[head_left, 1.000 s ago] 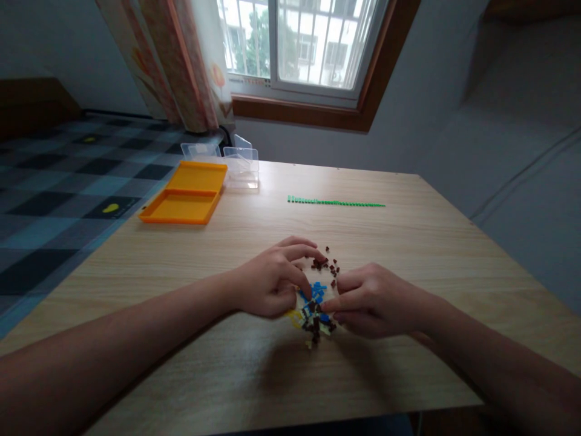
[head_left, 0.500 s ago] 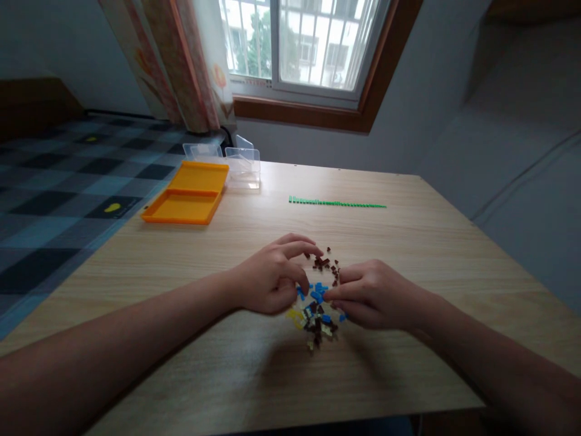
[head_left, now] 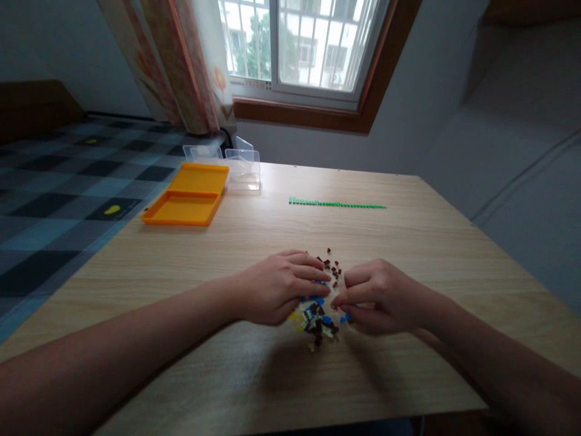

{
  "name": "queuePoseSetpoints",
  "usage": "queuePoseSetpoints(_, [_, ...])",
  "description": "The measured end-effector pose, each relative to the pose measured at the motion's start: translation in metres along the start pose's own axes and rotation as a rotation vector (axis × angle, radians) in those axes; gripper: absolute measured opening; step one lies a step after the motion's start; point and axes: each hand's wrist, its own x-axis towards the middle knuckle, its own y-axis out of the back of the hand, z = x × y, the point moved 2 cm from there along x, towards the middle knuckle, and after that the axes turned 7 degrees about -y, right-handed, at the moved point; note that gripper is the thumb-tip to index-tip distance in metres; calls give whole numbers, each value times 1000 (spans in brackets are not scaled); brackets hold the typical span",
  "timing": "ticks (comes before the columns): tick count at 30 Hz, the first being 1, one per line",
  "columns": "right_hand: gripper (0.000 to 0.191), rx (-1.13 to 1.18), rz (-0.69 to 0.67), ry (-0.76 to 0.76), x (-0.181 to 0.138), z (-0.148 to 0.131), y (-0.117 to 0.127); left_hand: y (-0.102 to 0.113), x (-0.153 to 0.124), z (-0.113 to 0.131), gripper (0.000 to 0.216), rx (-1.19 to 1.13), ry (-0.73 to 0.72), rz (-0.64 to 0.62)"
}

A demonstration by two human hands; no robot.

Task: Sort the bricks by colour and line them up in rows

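A small heap of tiny bricks [head_left: 319, 321], brown, blue and yellow, lies on the wooden table [head_left: 272, 375] near its front. My left hand [head_left: 276, 287] rests on the heap's left side, fingers curled over the blue pieces and closed. My right hand [head_left: 379, 297] sits at the heap's right side, thumb and forefinger pinched together over a small piece that I cannot make out. The two hands almost touch above the heap. A few brown bricks [head_left: 331, 263] lie loose just behind the fingers.
A long row of green bricks [head_left: 337, 204] lies across the table's far middle. An open orange case [head_left: 187, 194] and clear plastic boxes [head_left: 242, 165] stand at the far left corner. A window, curtain and checked bed lie beyond.
My left hand has slid right and flattened over the heap, covering most blue pieces. My right hand has edged slightly right, its fingertips staying pinched.
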Motion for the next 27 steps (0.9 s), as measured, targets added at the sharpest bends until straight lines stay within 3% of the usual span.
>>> queuePoseSetpoints(3, [23,6,36,-4,0,1,3,1,-1,-2,40,36,-5,57])
queuePoseSetpoints(8, [21,-14,114,-53,-2,7,3,11,-8,-8,35,133,113,329])
queuePoseSetpoints(11, [21,-35,150,-108,-2,9,0,13,-10,-8,35,165,186,401])
queuePoseSetpoints(14, [22,-82,148,-147,0,10,-6,12,-10,-7,32,155,238,374])
queuePoseSetpoints(22, [25,-132,65,-191,9,6,-16,6,-9,-9,31,99,249,141])
queuePoseSetpoints(27, [24,-123,115,-177,7,8,-14,5,-9,-9,32,73,249,95])
